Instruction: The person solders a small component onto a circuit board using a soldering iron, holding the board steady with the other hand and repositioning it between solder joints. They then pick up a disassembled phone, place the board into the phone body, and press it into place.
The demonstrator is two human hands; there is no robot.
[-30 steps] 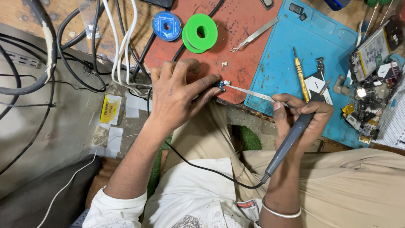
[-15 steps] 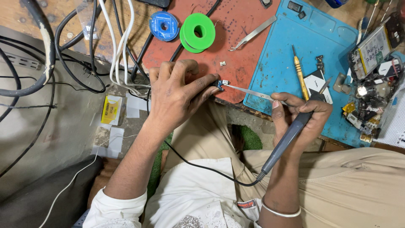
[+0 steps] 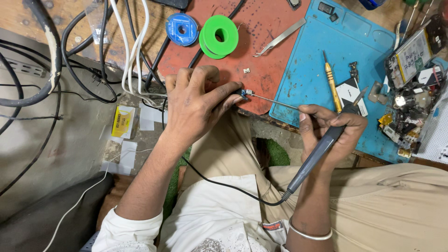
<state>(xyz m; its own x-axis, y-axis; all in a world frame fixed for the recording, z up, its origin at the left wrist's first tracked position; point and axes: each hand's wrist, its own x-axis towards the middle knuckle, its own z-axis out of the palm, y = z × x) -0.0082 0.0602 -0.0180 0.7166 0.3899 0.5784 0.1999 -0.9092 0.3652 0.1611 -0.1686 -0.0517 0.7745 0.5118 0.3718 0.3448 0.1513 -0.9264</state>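
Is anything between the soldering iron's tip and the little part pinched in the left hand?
Nothing visible. The soldering iron in the right hand runs its thin tip straight to the small part held by the left hand.

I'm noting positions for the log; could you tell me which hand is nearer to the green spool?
Left. The left hand lies just below the green spool on the red mat; the right hand is farther, lower right.

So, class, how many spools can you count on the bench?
2: a blue spool and a green spool, side by side on the red mat. Others may be hidden by clutter.
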